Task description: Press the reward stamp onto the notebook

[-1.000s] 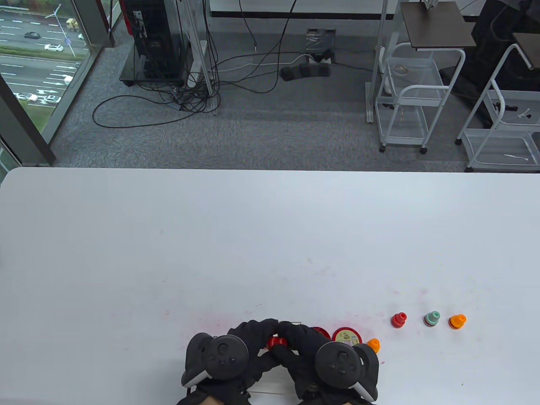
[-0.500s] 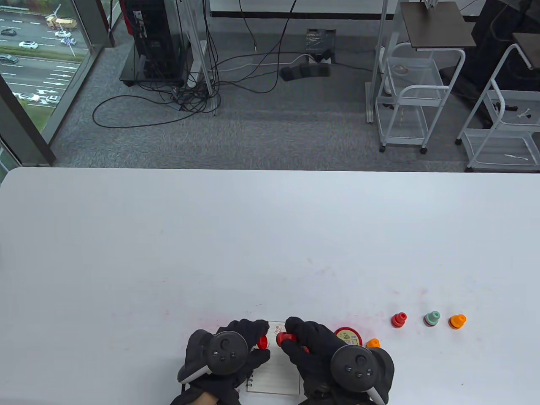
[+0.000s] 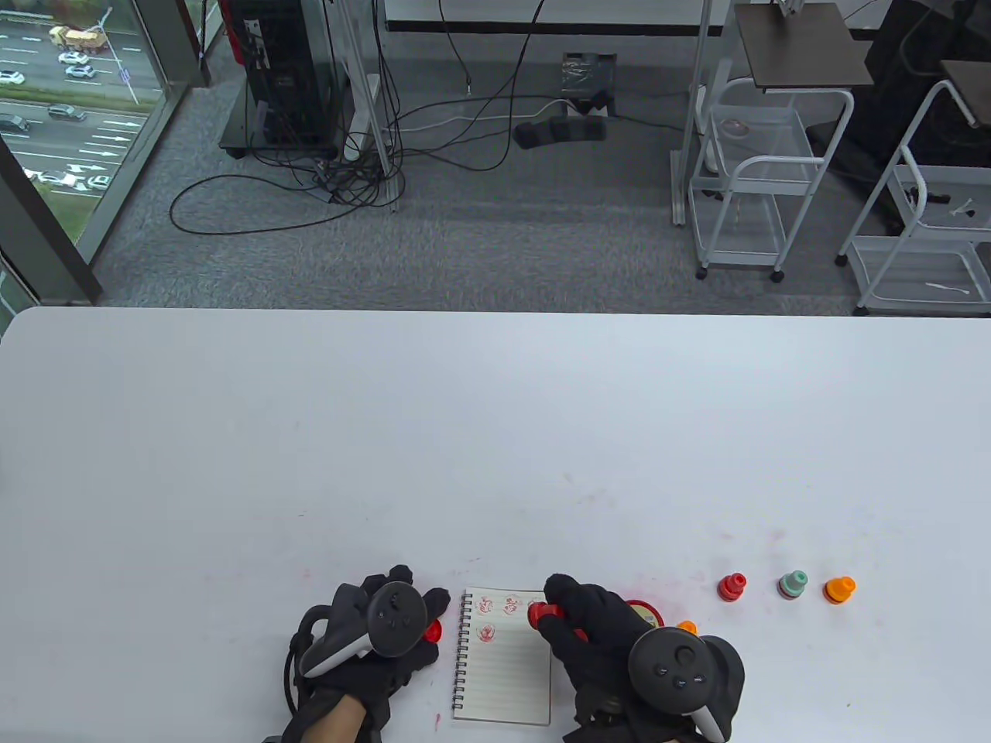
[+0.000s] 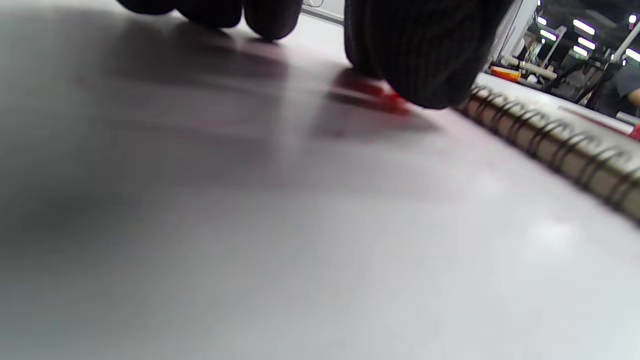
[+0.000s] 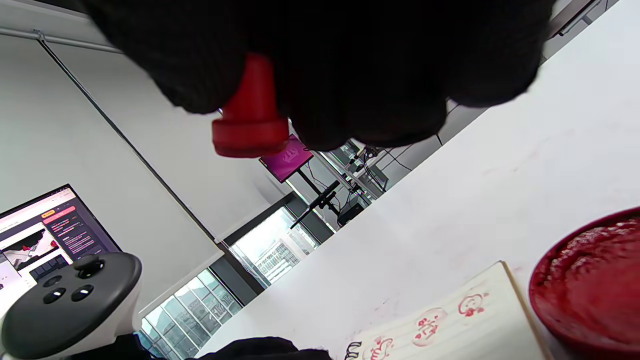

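A small spiral notebook [image 3: 503, 665] lies open near the table's front edge, with several red stamp prints along its top lines. My right hand [image 3: 569, 611] grips a red stamp [image 3: 540, 614] just above the notebook's top right corner. In the right wrist view the red stamp [image 5: 250, 117] pokes out below the gloved fingers, lifted above the notebook [image 5: 450, 320]. My left hand [image 3: 418, 604] rests on the table left of the notebook, fingers spread. Its thumb lies on a red cap [image 3: 432, 631]; in the left wrist view the red cap [image 4: 372, 92] sits flat on the table beside the notebook's spiral [image 4: 550, 140].
A red ink pad [image 5: 590, 285] stands right of the notebook, mostly hidden under my right hand in the table view. An orange stamp [image 3: 686, 627] is beside it. Farther right stand a red stamp [image 3: 732, 587], a green stamp [image 3: 792, 584] and an orange stamp [image 3: 839, 590].
Both hands have drawn apart, uncovering the notebook. My left hand carried the red cap left and down to the table; my right hand moved right with the red stamp.
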### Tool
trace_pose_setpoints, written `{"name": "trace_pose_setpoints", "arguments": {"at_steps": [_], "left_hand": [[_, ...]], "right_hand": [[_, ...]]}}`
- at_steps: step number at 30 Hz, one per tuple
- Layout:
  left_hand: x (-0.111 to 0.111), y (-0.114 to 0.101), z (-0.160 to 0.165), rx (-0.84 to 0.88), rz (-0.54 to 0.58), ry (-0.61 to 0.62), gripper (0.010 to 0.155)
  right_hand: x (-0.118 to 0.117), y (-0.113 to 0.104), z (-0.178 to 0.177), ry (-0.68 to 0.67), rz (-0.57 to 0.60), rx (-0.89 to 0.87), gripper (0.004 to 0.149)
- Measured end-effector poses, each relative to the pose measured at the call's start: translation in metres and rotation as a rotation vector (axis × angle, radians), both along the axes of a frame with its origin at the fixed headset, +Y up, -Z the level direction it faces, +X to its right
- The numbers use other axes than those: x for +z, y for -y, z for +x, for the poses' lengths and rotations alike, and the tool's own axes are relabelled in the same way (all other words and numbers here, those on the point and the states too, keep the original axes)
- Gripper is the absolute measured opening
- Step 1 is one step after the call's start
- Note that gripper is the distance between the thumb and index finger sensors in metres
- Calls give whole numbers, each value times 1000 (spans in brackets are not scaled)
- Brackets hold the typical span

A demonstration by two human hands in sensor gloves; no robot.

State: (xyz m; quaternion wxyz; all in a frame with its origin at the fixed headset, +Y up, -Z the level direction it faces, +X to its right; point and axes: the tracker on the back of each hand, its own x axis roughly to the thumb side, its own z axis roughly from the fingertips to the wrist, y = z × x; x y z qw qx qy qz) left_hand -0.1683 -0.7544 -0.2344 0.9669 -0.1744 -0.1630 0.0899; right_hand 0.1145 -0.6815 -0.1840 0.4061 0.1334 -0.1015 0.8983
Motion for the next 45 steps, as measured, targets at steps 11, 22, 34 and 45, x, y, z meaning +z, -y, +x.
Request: {"name": "trace_pose_setpoints", "arguments": {"at_steps": [11,22,34,45], "left_hand": [[1,-8,-2,14,9,23,79],[10,-46,-7,216,223,75,84],[12,-53,-10,235,231,90,85],[13,-54,-10,235,228,81,83]], "right_hand": [[0,-3,4,26,16,95,49],[-12,7,8,26,-38,419,49],[-19,29,-15,-23,-125,775,48],[-24,40,-22,-40,-174,862,46]]}}
